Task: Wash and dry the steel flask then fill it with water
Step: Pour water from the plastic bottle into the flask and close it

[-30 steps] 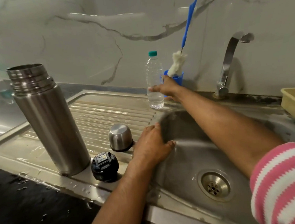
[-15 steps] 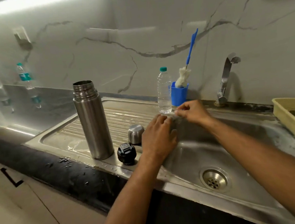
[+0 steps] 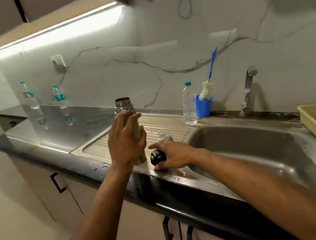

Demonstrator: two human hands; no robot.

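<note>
The flask stands upright and uncapped on the wet drainboard, left of the basin, so the wash looks done or nearly so (droplets on the steel and the counter edge suggest it). Drying can't be judged from here, and no cloth shows. Filling is prob. still left: the mouth is open, the tap isn't running, and a water bottle waits at the back beside the blue cup w/ the brush. The left hand is up against the flask's body, covering most of it, fingers spread and fairly straight; whether it has closed round the steel or only touches it can't be told, since motion blur hides the contact. The right hand lies low, just right of the flask's base, fingers curled round the black stopper, which sits on the drainboard at the basin's rim. The steel cap sits just behind that hand, untouched.
</note>
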